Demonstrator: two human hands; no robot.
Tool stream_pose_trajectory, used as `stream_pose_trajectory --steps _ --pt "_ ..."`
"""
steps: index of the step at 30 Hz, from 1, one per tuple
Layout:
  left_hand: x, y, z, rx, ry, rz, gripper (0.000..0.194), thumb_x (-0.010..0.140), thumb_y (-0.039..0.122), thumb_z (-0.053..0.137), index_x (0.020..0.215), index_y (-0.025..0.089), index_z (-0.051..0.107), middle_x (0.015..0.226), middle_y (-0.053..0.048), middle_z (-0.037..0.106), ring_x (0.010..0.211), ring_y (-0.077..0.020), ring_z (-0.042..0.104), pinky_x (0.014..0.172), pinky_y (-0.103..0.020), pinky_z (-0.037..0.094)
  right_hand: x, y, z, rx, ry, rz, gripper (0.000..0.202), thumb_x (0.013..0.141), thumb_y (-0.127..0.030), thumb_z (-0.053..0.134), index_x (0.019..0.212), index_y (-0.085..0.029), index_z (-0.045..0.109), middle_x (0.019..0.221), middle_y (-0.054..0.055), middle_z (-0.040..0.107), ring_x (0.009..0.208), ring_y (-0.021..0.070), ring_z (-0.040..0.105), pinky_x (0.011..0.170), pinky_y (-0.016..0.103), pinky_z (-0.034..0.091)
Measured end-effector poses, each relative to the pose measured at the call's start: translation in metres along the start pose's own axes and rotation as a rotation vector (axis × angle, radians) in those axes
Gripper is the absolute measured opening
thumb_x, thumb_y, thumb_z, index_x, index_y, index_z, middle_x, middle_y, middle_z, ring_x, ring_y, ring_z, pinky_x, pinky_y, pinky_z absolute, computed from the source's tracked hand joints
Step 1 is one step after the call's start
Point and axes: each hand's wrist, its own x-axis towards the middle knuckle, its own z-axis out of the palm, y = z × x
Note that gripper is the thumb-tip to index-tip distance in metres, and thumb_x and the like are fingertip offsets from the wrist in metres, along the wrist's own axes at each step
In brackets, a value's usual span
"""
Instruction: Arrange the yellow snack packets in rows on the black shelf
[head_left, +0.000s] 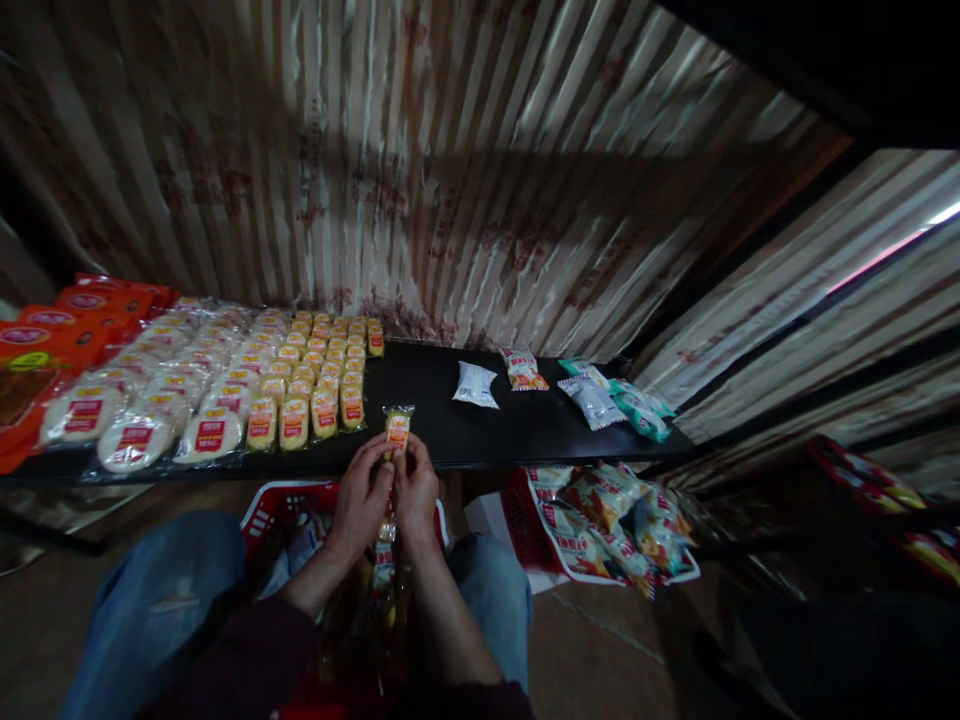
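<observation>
Between the fingertips of both hands is a small packaged cake (397,430), yellow in a clear wrapper with a red and yellow label. My left hand (361,494) pinches it from the left side, and my right hand (415,490) from the right. They are near the front edge of a black shelf (420,400), above a red basket (259,510) between my knees. Several rows of matching yellow cakes (294,420) stand just left of the hands on the shelf. My forearms partly hide the basket's contents.
Round white packaged cakes (135,435) and orange bags (82,320) fill the shelf's left. On its right lie a white packet (475,384), a red-and-white packet (523,368) and green packets (641,405). Another red basket (525,510) of snack bags stands below. Striped sheeting (375,150) hangs behind.
</observation>
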Motion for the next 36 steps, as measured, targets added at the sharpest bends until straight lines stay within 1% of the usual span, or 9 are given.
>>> stream_pose_trajectory --steps 5,9,15,19,23,27,31,36 --pt "0.019 -0.001 0.005 0.060 0.022 -0.023 0.026 0.082 0.019 0.046 0.099 0.019 0.064 0.121 -0.008 0.062 0.113 -0.0191 0.056 0.103 -0.041 0.042 0.021 0.000 0.005 0.013 -0.026 -0.038 0.033 0.087 -0.036 0.046 0.110 -0.017 0.061 0.101 0.008 0.070 0.089 0.0196 0.065 0.081 0.030 0.049" --pt "0.036 -0.002 0.009 0.128 0.037 -0.026 0.025 0.080 0.018 0.047 0.097 0.020 0.064 0.117 -0.007 0.064 0.112 -0.0190 0.057 0.104 -0.041 0.041 0.037 0.004 0.013 -0.018 -0.023 -0.015 0.031 0.085 -0.032 0.048 0.109 -0.018 0.061 0.098 0.007 0.071 0.085 0.0190 0.066 0.078 0.029 0.049" --pt "0.061 0.001 0.015 0.235 0.012 -0.059 0.023 0.079 0.019 0.048 0.096 0.019 0.064 0.118 -0.009 0.063 0.114 -0.0222 0.056 0.105 -0.044 0.038 0.064 0.009 0.024 -0.044 -0.049 0.006 0.031 0.083 -0.029 0.050 0.109 -0.017 0.061 0.096 0.007 0.072 0.083 0.0191 0.067 0.077 0.029 0.050" --pt "0.080 0.000 0.019 0.247 -0.014 -0.090 0.023 0.079 0.018 0.047 0.095 0.017 0.063 0.113 -0.011 0.064 0.109 -0.0226 0.057 0.103 -0.044 0.040 0.081 0.012 0.032 -0.065 -0.061 0.021 0.032 0.082 -0.028 0.050 0.110 -0.017 0.061 0.097 0.008 0.072 0.083 0.0196 0.067 0.077 0.031 0.050" --pt "0.096 -0.006 0.023 0.230 0.005 -0.050 0.018 0.079 0.018 0.047 0.088 0.018 0.063 0.103 -0.008 0.065 0.102 -0.0210 0.059 0.099 -0.042 0.043 0.096 0.014 0.041 -0.061 -0.046 -0.003 0.030 0.080 -0.024 0.051 0.108 -0.020 0.062 0.093 0.005 0.072 0.081 0.0183 0.066 0.076 0.029 0.049" --pt "0.109 -0.012 0.029 0.267 0.025 -0.043 0.018 0.080 0.017 0.046 0.085 0.018 0.063 0.102 -0.009 0.064 0.102 -0.0215 0.058 0.099 -0.041 0.042 0.109 0.015 0.049 -0.073 -0.042 0.014 0.030 0.078 -0.021 0.052 0.105 -0.022 0.063 0.090 0.002 0.072 0.080 0.0168 0.065 0.075 0.027 0.048" --pt "0.122 -0.022 0.033 0.296 0.055 -0.057 0.019 0.077 0.015 0.046 0.085 0.018 0.063 0.101 -0.010 0.064 0.104 -0.0221 0.058 0.099 -0.041 0.041 0.120 0.018 0.058 -0.089 -0.069 0.007 0.029 0.078 -0.022 0.052 0.105 -0.022 0.062 0.088 0.001 0.071 0.078 0.0164 0.064 0.072 0.025 0.048" --pt "0.139 -0.036 0.035 0.241 0.056 -0.022 0.016 0.072 0.014 0.050 0.080 0.020 0.063 0.093 -0.008 0.065 0.099 -0.0238 0.059 0.097 -0.043 0.042 0.134 0.022 0.070 -0.124 -0.067 -0.028 0.026 0.080 -0.024 0.050 0.103 -0.024 0.062 0.084 -0.001 0.070 0.074 0.0157 0.064 0.069 0.024 0.047"
